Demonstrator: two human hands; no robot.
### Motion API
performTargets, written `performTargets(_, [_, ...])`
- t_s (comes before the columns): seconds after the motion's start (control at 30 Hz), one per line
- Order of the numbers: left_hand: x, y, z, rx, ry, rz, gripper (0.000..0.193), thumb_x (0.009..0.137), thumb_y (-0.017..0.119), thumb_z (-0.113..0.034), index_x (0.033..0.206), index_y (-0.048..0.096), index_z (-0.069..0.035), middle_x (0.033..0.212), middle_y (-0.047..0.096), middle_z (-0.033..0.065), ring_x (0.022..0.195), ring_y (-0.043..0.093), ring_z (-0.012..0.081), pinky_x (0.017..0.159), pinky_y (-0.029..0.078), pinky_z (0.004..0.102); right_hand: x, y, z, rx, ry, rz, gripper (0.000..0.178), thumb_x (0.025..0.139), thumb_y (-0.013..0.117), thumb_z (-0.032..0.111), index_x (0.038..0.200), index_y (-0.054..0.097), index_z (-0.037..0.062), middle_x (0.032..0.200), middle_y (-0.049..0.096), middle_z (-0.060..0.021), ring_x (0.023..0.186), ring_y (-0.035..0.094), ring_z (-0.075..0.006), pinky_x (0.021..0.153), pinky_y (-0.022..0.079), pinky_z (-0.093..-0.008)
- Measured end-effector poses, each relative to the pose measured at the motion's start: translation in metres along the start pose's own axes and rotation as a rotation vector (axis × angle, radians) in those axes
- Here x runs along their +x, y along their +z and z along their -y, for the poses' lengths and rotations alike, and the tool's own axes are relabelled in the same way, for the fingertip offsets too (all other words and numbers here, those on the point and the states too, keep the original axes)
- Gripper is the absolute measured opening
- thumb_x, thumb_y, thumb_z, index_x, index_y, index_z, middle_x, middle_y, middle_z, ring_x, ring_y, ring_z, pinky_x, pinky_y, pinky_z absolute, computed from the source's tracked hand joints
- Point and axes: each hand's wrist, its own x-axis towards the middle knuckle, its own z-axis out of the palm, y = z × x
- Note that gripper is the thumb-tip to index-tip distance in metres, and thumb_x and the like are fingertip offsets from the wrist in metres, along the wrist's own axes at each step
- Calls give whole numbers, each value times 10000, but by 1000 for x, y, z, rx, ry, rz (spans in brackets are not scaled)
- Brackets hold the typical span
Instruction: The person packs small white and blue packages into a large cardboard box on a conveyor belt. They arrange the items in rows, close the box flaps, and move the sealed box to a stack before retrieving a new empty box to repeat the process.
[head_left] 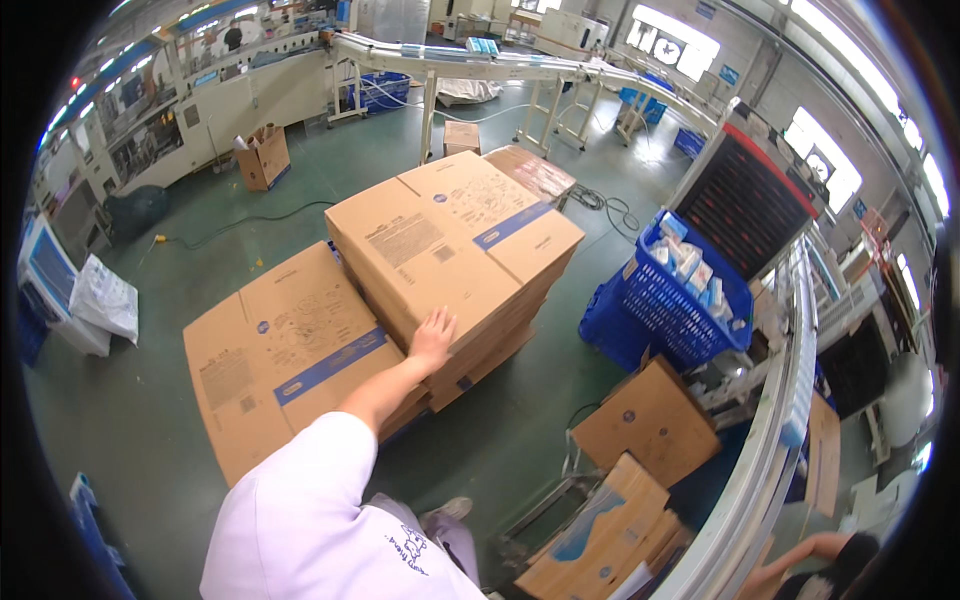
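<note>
My left hand lies with its fingers spread on the near edge of a tall stack of flat cardboard cartons. The top carton is brown with blue tape-like bands and printed drawings. Touching it on the left is a lower stack, whose top carton carries a similar blue band. My white-sleeved left arm reaches in from the lower edge. My right hand is out of the picture.
Blue crates holding white packs stand at the right, beside a cardboard box and a conveyor rail. Flattened cardboard leans below. Another person's arm shows at lower right. A cable crosses the green floor behind.
</note>
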Motion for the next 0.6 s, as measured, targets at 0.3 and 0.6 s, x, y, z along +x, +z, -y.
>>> performTargets(0.3, [-24, -100, 1, 139, 525, -194, 283, 745, 513, -104, 1014, 564, -32, 1017, 588, 143, 926, 581, 262, 766, 497, 335, 107, -102, 137, -121, -132, 100, 188, 824, 559, 204, 710, 476, 80, 596, 517, -36, 483, 482, -127, 460, 424, -281])
performTargets(0.6, [229, -280, -132, -277, 692, -541, 292, 653, 611, -46, 938, 640, -104, 889, 657, 47, 790, 637, 194, 642, 490, 303, 24, -91, 479, -104, -983, -214, 662, 814, 609, 128, 1363, 252, 36, 1328, 373, -207, 1225, 389, -282, 997, 332, -365])
